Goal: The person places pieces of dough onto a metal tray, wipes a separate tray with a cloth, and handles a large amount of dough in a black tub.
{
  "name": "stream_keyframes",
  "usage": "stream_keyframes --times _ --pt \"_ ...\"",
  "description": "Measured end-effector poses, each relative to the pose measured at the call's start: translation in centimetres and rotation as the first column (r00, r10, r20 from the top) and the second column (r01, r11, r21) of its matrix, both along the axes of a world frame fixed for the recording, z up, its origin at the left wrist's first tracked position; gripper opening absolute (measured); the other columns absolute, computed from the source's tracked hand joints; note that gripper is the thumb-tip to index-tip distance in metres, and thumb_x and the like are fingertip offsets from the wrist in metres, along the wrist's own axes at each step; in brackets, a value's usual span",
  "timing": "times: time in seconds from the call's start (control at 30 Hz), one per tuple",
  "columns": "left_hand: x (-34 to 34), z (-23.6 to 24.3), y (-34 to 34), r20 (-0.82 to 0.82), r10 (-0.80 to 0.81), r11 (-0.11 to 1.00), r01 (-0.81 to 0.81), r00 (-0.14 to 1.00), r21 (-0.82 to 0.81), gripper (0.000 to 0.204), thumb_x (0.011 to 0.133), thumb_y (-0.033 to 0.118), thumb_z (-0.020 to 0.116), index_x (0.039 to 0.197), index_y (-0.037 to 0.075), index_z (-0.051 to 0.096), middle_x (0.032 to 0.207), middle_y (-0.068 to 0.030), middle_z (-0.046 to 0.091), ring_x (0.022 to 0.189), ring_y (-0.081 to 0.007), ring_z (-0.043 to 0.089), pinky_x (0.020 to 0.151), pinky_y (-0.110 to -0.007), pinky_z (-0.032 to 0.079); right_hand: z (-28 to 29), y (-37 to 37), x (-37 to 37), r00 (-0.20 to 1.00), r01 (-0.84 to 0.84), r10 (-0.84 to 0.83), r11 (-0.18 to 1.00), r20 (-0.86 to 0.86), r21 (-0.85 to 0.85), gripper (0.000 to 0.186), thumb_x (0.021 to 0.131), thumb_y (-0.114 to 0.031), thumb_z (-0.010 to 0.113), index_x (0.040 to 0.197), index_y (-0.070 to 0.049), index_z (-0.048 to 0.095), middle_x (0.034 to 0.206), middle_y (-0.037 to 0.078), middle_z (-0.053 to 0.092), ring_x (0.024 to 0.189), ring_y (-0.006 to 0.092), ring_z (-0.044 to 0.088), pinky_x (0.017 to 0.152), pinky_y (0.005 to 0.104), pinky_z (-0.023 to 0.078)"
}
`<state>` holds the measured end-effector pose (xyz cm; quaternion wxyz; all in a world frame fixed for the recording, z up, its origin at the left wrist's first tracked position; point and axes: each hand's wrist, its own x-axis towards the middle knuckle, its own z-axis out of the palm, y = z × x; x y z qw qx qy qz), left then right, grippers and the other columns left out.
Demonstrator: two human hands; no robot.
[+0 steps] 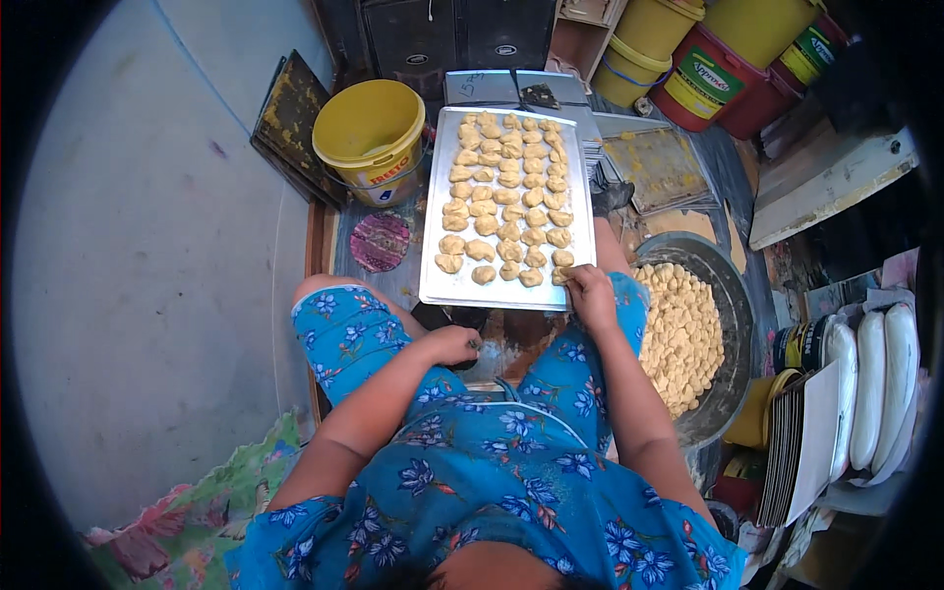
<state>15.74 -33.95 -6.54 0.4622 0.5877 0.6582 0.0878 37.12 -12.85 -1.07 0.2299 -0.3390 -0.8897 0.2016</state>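
Observation:
A silver baking tray (431, 226) lies in front of me, tilted slightly, with rows of small yellowish dough pieces (508, 197) on it. At its near right corner, my right hand (592, 295) has its fingers closed on a dough piece (561, 276) at the end of the last row. My left hand (452, 346) is low between my knees, apart from the tray. Its fingers are curled, with something dark beside them; what they hold, if anything, is hidden. To my right, a wide dark basin (744, 324) contains a large heap of similar dough pieces (678, 334).
A yellow bucket (369, 128) stands beyond the tray's left side, near a round purple mat (380, 242). Dark stained sheets (291, 123) lean on the wall. Stacked yellow and red buckets (696, 79) fill the far right. White wrapped packs (867, 383) stand right of the basin.

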Motion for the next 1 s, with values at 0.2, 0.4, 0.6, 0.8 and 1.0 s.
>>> stream_keyframes --times 0.2,0.4,0.6,0.8,1.0 --pt "-0.1 -0.4 0.4 -0.001 0.009 1.0 -0.009 1.0 0.018 0.039 0.08 0.03 0.064 0.111 0.006 0.061 0.101 -0.0219 0.064 0.097 -0.0372 0.06 0.085 -0.043 0.047 -0.5 0.7 -0.2 0.985 -0.16 0.159 0.987 -0.059 -0.013 0.024 0.078 -0.008 0.063 0.101 -0.008 0.067 0.097 0.013 0.062 0.085 0.0311 0.059 0.08 0.0381 0.046" --pt "-0.2 0.1 0.7 -0.011 0.012 0.999 -0.011 1.0 0.049 0.039 0.08 0.03 0.063 0.11 0.006 0.061 0.101 -0.0222 0.064 0.097 -0.0379 0.06 0.085 -0.044 0.046 0.3 0.9 -1.5 0.994 0.083 -0.091 0.988 0.056 0.129 0.031 0.082 -0.018 0.063 0.113 -0.017 0.065 0.116 0.012 0.055 0.098 0.03 0.055 0.085 0.0407 0.043" --pt "-0.5 0.0 0.9 0.015 0.039 0.999 -0.038 0.999 -0.034 0.04 0.081 0.03 0.064 0.113 0.005 0.06 0.102 -0.022 0.063 0.097 -0.037 0.061 0.085 -0.043 0.047 -0.4 1.3 -2.1 0.982 0.091 -0.103 0.993 0.157 0.08 0.035 0.082 -0.027 0.063 0.117 -0.026 0.064 0.127 0.009 0.049 0.114 0.0265 0.046 0.092 0.0458 0.033" --pt "-0.6 -0.7 0.7 0.018 0.047 0.997 -0.046 0.999 -0.054 0.041 0.081 0.03 0.064 0.114 0.005 0.06 0.103 -0.0215 0.064 0.097 -0.0359 0.061 0.085 -0.043 0.047 1.3 4.5 -5.6 0.984 0.159 -0.164 0.984 0.067 0.076 0.039 0.085 -0.027 0.06 0.124 -0.028 0.058 0.138 0.012 0.04 0.12 0.032 0.04 0.099 0.0519 0.028" --pt "-0.4 0.6 1.3 -0.013 0.035 0.998 -0.035 0.999 -0.048 0.041 0.082 0.03 0.064 0.114 0.006 0.06 0.104 -0.0221 0.063 0.099 -0.0366 0.06 0.087 -0.043 0.046 -0.3 5.4 -6.4 0.904 0.162 -0.205 0.976 0.376 0.144 0.036 0.088 -0.036 0.055 0.124 -0.034 0.057 0.148 0.009 0.028 0.127 0.0304 0.034 0.1 0.0591 0.026"
